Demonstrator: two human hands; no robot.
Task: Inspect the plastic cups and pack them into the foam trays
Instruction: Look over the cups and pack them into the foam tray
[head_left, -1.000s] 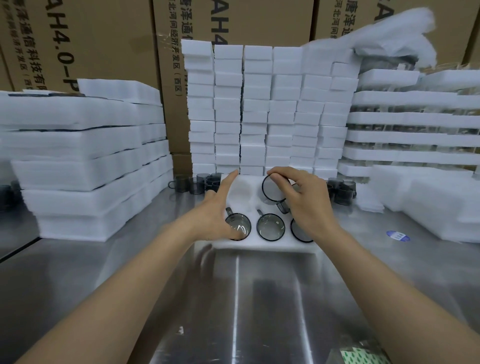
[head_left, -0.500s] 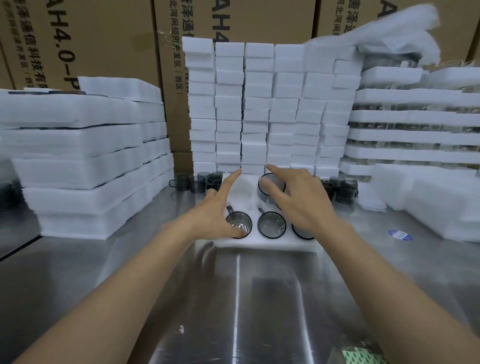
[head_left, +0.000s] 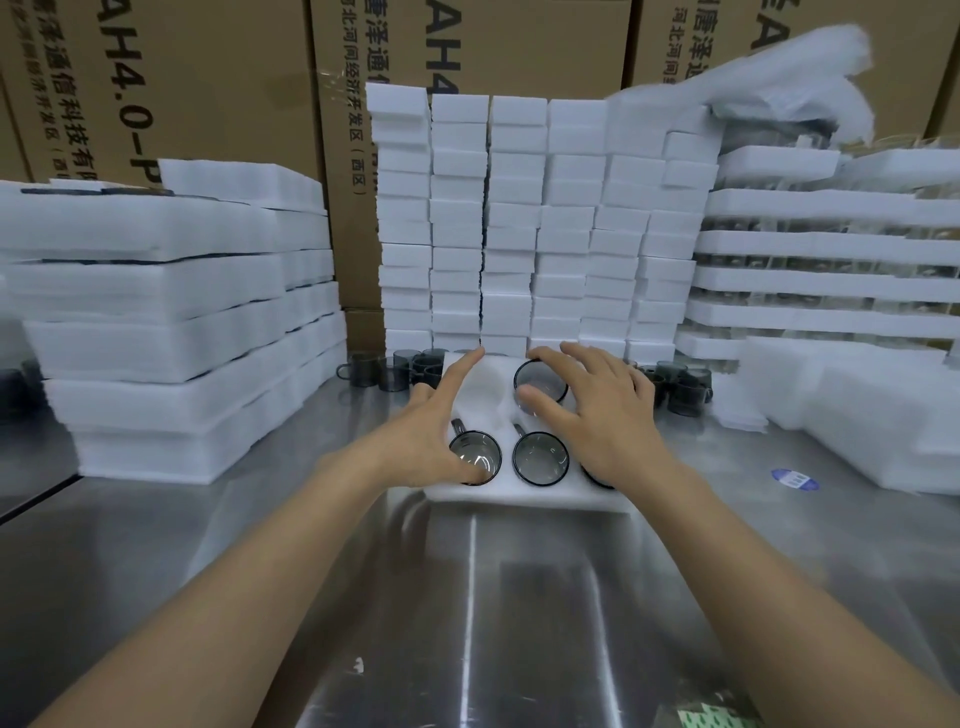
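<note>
A white foam tray (head_left: 519, 496) lies on the steel table. Dark see-through plastic cups sit in its slots: a front-left cup (head_left: 475, 457), a front-middle cup (head_left: 540, 460) and a back-middle cup (head_left: 543, 382). A fourth cup (head_left: 595, 478) at the front right is mostly hidden under my right wrist. The back-left slot (head_left: 483, 387) holds nothing. My left hand (head_left: 426, 441) rests on the tray's left side, index finger stretched toward the back, thumb on the front-left cup. My right hand (head_left: 608, 415) lies spread over the back-middle cup, thumb and index finger either side of its rim.
Loose cups stand behind the tray at the left (head_left: 405, 366) and right (head_left: 680, 389). Foam tray stacks (head_left: 171, 322) rise on the left, small foam blocks (head_left: 519, 223) behind, filled trays (head_left: 821, 270) and loose foam on the right. Cardboard boxes form the back wall. A blue sticker (head_left: 795, 479) lies on the table.
My right hand lowered the back-middle cup into its slot and its fingers spread out from a grip. My left hand stayed on the tray.
</note>
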